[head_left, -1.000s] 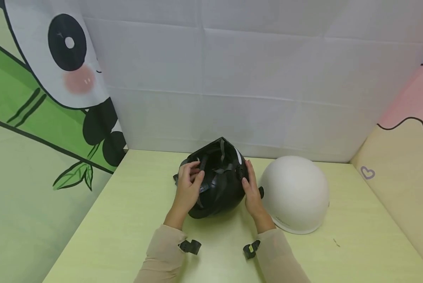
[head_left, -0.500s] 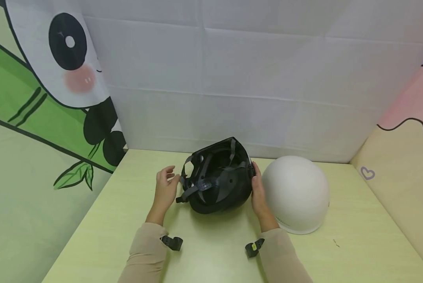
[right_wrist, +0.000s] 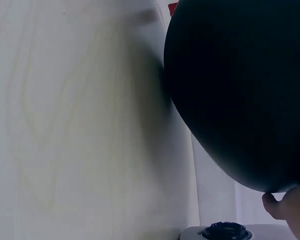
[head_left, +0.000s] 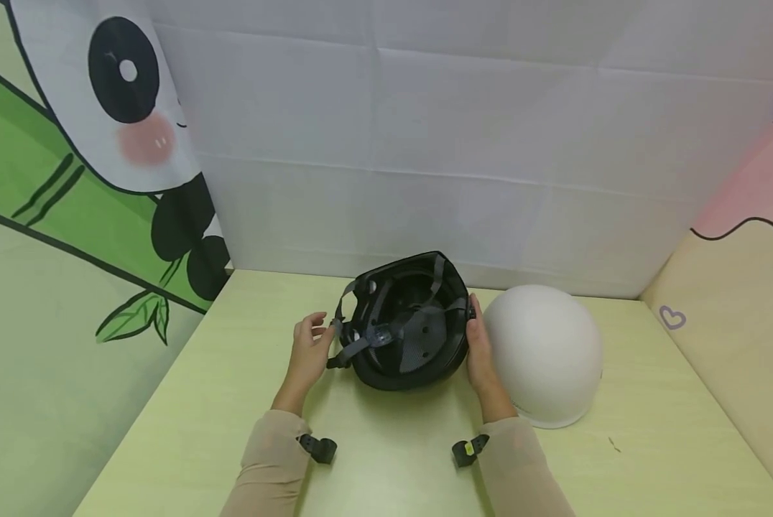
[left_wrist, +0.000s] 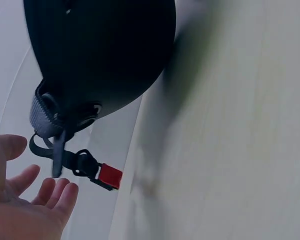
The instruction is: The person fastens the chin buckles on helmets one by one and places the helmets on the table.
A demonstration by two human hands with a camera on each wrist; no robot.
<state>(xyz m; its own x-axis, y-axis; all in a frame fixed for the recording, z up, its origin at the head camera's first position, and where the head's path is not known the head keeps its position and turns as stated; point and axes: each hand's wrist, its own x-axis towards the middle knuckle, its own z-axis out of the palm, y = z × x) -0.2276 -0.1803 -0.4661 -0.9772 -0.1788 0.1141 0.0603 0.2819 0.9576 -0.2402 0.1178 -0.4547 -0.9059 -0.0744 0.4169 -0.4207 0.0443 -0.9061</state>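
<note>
While right grip (head_left: 483, 352) holds black helmet (head_left: 421, 337) | helmet between grips | left grip (head_left: 308, 352) loosely spread beside straps (head_left: 354, 350)

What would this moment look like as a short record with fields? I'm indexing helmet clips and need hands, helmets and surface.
left hand: beside the straps, fingers spread; contact unclear
right hand: against the black helmet's side nearest the white helmet; fingers partly hidden
black helmet: tipped, hollow inside facing the head camera
straps: grey, hanging at the helmet's left in the head view
buckle: red, dangling in the left wrist view
white helmet: dome up, right of the black one
surface: pale wood-grain table
</note>
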